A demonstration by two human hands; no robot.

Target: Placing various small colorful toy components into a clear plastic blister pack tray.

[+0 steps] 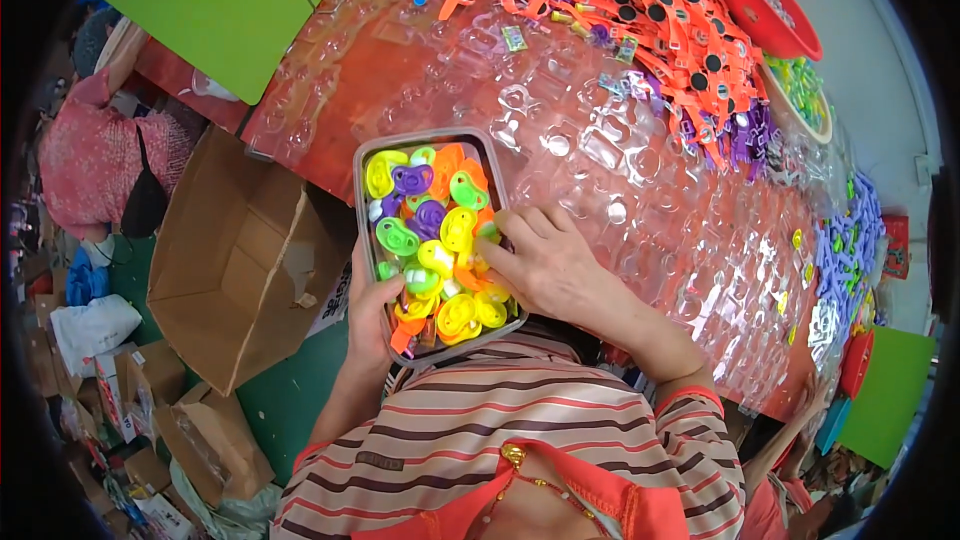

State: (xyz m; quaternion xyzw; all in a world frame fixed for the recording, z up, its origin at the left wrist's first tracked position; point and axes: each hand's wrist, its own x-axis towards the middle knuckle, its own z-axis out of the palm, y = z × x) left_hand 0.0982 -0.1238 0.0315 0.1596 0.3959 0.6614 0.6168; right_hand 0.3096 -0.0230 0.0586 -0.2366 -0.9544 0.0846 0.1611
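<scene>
A clear plastic tub [362, 202] is tilted against my striped shirt at the table's near edge. It is filled with small toy pacifiers [458, 228] in yellow, green, purple and orange. My left hand [372, 312] grips the tub's lower left side, its thumb over the rim. Over the right rim, my right hand [545, 260] reaches in with curled fingers. Its thumb and index finger close around a green toy pacifier [487, 230], partly covered by the fingers.
Rows of clear molded blister trays [600, 190] cover the red table. Orange toy watches [680, 20] are heaped at the far right, beside a red basin [765, 0]. Purple-blue pieces [850, 250] lie further right. An open cardboard box [215, 250] stands left; another person [110, 160] is beyond.
</scene>
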